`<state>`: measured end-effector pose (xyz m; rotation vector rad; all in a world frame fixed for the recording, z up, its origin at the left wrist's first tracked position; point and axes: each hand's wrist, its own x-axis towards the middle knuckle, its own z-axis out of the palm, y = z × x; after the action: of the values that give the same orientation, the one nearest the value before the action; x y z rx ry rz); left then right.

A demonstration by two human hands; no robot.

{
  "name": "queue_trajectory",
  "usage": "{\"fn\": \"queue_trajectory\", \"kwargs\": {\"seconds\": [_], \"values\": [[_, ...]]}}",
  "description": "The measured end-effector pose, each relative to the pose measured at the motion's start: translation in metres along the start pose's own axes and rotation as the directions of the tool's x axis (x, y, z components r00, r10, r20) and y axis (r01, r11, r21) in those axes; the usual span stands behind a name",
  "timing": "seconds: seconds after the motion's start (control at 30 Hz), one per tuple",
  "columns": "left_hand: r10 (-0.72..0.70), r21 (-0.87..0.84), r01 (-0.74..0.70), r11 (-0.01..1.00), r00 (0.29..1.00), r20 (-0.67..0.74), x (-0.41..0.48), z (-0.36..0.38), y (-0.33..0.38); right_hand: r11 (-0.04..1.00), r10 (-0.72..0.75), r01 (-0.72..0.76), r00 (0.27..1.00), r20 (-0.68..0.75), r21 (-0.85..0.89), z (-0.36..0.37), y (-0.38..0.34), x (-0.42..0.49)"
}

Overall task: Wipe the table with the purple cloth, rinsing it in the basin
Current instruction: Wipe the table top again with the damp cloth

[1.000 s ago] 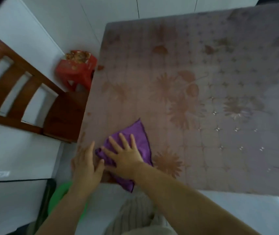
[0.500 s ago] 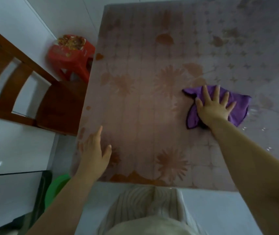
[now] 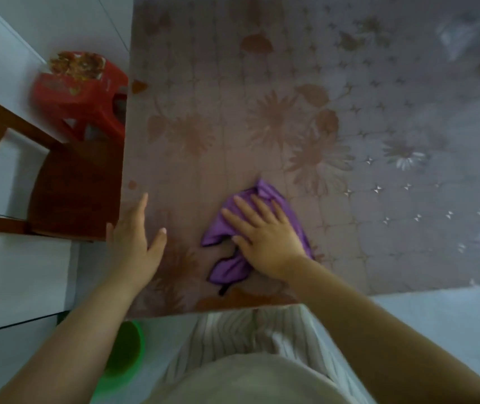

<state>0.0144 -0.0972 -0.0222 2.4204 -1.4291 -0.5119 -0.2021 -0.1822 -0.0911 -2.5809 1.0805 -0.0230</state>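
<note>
Half done at best, I'd guess: green basin [image 3: 122,349] sits on the floor below the table's [image 3: 262,68] near-left corner, left hand [image 3: 133,246] flat and empty by that corner, right hand [image 3: 265,237] splayed, pressing the bunched purple cloth [image 3: 265,193] just right of it; far side looks unwiped.

You swept the purple cloth [image 3: 257,225] back from the table's [image 3: 378,112] right middle toward its near edge, your right hand [image 3: 265,240] flat on it, bunched fabric spilling past your fingertips and below your thumb, nearer your left hand [image 3: 133,243].
</note>
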Motion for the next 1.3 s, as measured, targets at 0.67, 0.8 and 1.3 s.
{"fn": "queue_trajectory", "kwargs": {"seconds": [0.67,0.8,1.3], "values": [[0.242,-0.133,-0.236,0.963,0.970,0.029,0.010,0.037,0.073,0.999,0.019,-0.020,1.000,0.013,0.038,-0.003,0.015,-0.052],[0.257,-0.186,-0.233,0.954,0.960,0.113,-0.001,0.069,0.119,0.932,0.354,-0.359,0.930,-0.098,-0.040,-0.039,0.153,-0.150],[0.306,-0.193,-0.297,0.935,0.952,0.017,-0.116,0.180,0.362,0.980,0.192,-0.192,0.981,0.013,0.055,-0.068,0.272,-0.224]]}}
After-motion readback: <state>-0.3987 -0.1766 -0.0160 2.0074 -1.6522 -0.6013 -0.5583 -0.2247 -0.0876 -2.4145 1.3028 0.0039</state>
